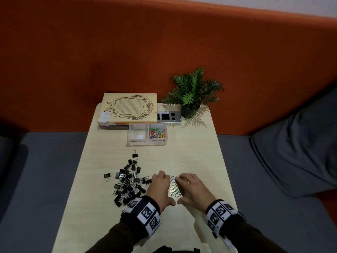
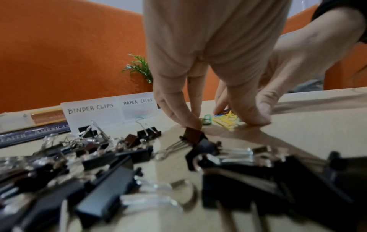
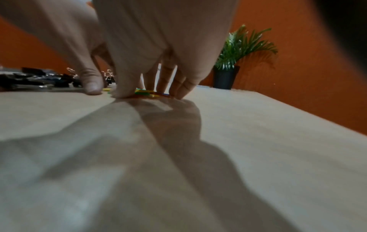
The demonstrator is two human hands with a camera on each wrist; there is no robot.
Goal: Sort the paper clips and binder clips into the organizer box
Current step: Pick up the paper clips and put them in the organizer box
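A small heap of coloured paper clips [image 1: 175, 189] lies on the pale table between my two hands. My left hand [image 1: 165, 187] stands on its left side and my right hand [image 1: 183, 189] on its right, fingertips and thumbs down on the table around it. In the left wrist view my left hand [image 2: 220, 119] brackets the paper clips [image 2: 226, 121], and its outer finger touches a binder clip [image 2: 193, 134]. In the right wrist view my right hand [image 3: 151, 94] presses on the paper clips [image 3: 147, 93]. The pile of black binder clips [image 1: 127, 183] lies further left. The clear organizer box [image 1: 147, 141] holds paper clips [image 1: 157, 133] in its right compartment.
Behind the organizer lie a cream book-like box [image 1: 129, 106], a small silver device [image 1: 168, 116] and a potted fern [image 1: 193, 95]. Stray binder clips [image 1: 134, 153] lie apart from the pile. The table edge [image 1: 228, 179] is close on my right; grey cushions surround it.
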